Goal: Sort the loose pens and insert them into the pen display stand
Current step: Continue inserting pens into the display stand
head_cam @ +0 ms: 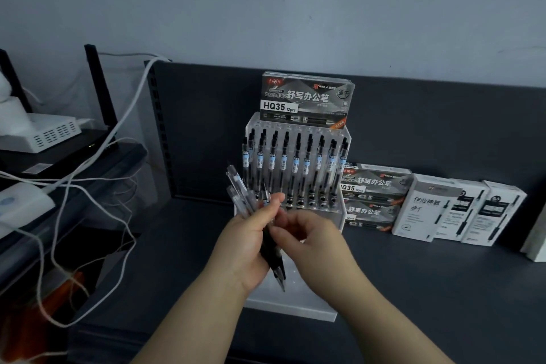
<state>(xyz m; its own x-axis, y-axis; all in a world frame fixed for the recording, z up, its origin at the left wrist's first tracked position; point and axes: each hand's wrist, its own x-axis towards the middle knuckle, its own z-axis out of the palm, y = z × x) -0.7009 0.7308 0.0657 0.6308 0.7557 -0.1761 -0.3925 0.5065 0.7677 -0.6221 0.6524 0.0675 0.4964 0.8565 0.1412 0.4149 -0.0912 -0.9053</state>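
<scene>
Head view
Left hand: fingers and thumb clamped round the loose pens, held just before the stand.
Right hand: fingertips curled, pinching the bundle's dark barrels.
Pen display stand: on dark shelf, back rows filled.

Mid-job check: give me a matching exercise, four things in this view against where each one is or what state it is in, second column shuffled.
Things:
1. loose pens
2. top HQ35 box
3. white boxes
4. pen display stand

Places or states:
A. standing in a row on the shelf, far right
B. sitting on the stand, above its pens
C. back rows filled with upright pens
D. gripped in the left hand

Pairs: 1-D, 2-B, 3-A, 4-C.
</scene>
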